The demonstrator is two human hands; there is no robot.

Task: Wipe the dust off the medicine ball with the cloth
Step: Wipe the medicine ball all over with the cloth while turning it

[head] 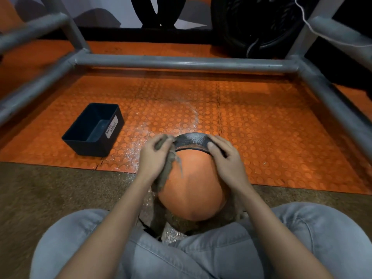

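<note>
Guessing the ball [193, 188] is heavy and grippy, so our right hand [227, 158] lies flat steadying its top while our left hand [154, 156] grips the soft cloth [166, 174].

This looks like a gym or a training room. The floor is covered with orange interlocking rubber tiles [261, 121] with round studs, the kind used under exercise equipment. A frame of thick grey metal tubes [181, 62] stands on these tiles. Behind it, a large black tyre [259, 27] stands against the wall. An orange and black medicine ball [193, 188] also belongs to such a place.
</note>
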